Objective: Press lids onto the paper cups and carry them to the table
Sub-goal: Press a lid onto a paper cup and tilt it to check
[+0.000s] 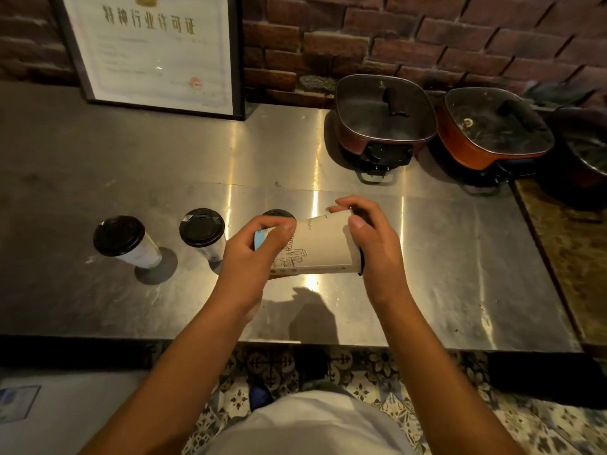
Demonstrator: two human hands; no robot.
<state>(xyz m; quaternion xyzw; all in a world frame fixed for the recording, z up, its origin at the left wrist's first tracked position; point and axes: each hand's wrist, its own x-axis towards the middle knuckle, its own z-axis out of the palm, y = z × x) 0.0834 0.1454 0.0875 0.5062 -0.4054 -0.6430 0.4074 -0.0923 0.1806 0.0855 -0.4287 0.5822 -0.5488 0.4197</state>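
I hold a white paper cup with a line drawing on its side, tipped sideways above the steel counter. My left hand grips its base end. My right hand wraps the mouth end, where a black lid shows between the fingers. Two lidded cups stand upright on the counter to the left, one at far left and one nearer my hand. A third black lid peeks out behind my left hand; its cup is hidden.
Two square electric pots with glass lids sit at the back right against the brick wall. A framed certificate leans at the back left. The counter's front edge runs just below my forearms, with patterned floor tiles beneath.
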